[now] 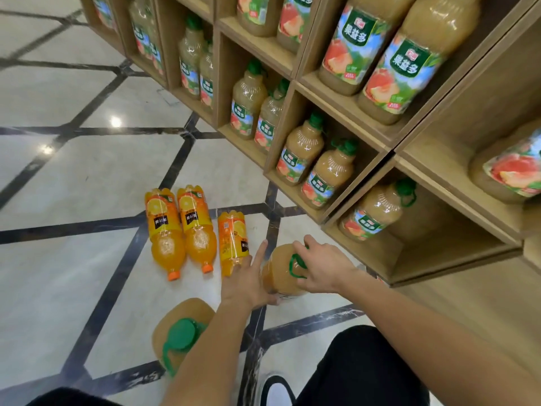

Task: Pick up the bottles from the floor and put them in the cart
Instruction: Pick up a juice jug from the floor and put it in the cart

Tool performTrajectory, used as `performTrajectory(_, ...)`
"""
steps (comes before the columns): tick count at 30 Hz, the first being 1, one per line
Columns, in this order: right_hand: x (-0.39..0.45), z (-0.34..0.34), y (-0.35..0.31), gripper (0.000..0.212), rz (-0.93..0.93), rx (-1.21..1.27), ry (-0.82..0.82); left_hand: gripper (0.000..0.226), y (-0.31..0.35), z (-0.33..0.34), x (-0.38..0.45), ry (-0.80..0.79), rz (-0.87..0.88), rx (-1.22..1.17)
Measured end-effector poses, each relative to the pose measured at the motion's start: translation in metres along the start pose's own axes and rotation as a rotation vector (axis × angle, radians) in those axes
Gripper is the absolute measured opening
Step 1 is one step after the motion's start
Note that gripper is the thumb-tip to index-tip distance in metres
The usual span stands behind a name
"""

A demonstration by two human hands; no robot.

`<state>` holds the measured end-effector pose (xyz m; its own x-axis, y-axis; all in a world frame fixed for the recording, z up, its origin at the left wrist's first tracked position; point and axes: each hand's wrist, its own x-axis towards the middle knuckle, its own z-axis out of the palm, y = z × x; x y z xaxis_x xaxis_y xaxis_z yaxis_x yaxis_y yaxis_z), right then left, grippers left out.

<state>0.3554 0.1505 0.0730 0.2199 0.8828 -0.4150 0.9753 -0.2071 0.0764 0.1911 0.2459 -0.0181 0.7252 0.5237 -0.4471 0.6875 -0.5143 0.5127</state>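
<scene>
Three orange soda bottles lie side by side on the marble floor: the left one (165,232), the middle one (197,227), and a smaller right one (232,241). A large cloudy juice jug (281,273) with a green cap and handle stands upright on the floor. My right hand (325,268) grips the jug's top at the green handle. My left hand (248,279) rests against the jug's left side, index finger stretched out, covering the cap end of the right soda bottle. A second juice jug (181,332) with a green cap stands nearer me, partly hidden by my left forearm. No cart is visible.
A wooden cubby shelf (363,159) runs along the right, filled with matching juice jugs; its lowest cubby (424,250) is half empty. My knee in dark trousers (363,364) and a white shoe (278,391) are at the bottom. Bare marble floor (73,186) stretches left.
</scene>
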Motion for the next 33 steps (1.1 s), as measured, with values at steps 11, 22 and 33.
performTrajectory(11,-0.002,-0.003,0.006,0.063,-0.073,0.069,0.035,0.161,-0.006,0.044,0.022,0.07,0.092,-0.359)
performTrajectory(22,-0.035,-0.102,0.026,0.065,-0.16,0.056,0.053,0.146,0.018,0.032,0.028,0.22,0.269,-0.732)
performTrajectory(33,-0.09,-0.299,0.021,0.065,-0.189,0.311,0.285,0.128,0.072,-0.188,-0.061,0.459,0.39,-0.515)
